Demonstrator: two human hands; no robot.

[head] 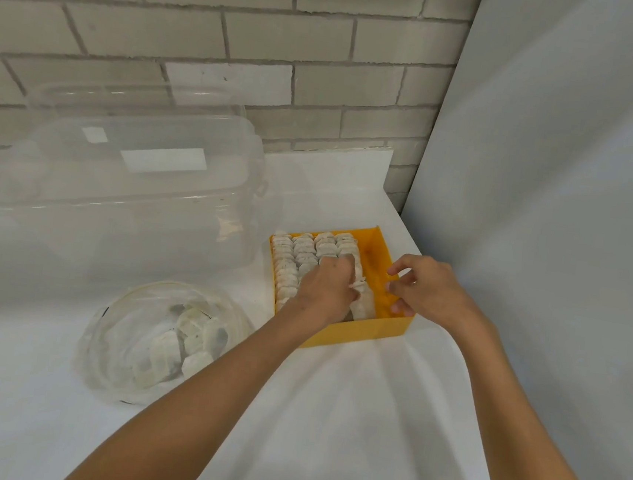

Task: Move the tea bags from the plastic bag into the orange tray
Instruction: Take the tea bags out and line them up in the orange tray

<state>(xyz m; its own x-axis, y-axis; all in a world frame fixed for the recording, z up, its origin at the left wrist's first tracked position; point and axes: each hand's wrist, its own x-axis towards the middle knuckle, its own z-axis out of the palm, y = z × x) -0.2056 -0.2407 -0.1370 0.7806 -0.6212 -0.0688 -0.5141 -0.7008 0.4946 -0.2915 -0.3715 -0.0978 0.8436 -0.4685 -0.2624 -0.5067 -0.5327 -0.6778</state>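
Mostly the tea bags [302, 252] already stand in tight rows filling the left and middle of the orange tray [360, 331], with a bare strip along its right side. Our left hand [326, 283] is down in the row nearest that strip, its fingers [353, 284] curled in among the bags and seemingly gripping a few. Our right hand [424, 285] sits at the tray's right wall with fingers bent; we cannot tell whether they pinch the wall or only touch it.

To seat this batch well, we should keep the bags upright and pressed against the neighbouring row. We should let go only once they lean on it, and brace the tray so it does not slide on the desk [348, 417]. More loose bags lie in the plastic bag [112, 340], left of the tray and near the front. A clear lidded box [137, 199] stands behind it.
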